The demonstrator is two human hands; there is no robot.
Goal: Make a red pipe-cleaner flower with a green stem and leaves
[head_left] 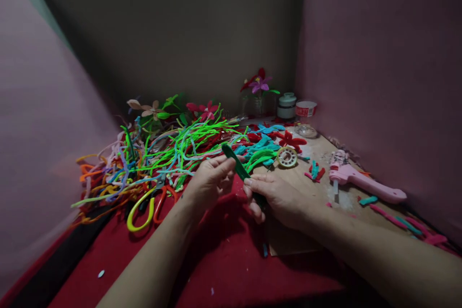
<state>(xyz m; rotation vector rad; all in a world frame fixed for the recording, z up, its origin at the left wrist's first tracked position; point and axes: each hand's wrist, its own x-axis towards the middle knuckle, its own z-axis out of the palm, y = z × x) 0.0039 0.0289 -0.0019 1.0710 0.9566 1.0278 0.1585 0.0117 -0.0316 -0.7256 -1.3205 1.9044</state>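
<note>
One dark green strip (238, 166) sits above the red cloth (216, 260); right hand (276, 196) pinches it, left hand (208, 179) alongside, grip unclear. Probably hand-shaping; next move calls for steady right pinch.

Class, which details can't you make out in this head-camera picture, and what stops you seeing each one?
All in the head view:
1. Part of the dark green strip: hidden by the right hand.
2. Blade tips of the scissors: lost among the heap of fuzzy stems.
3. Wording on the red-banded cup: too small and blurred to read.
4. The rest of the right forearm: cut off by the right edge.
</note>
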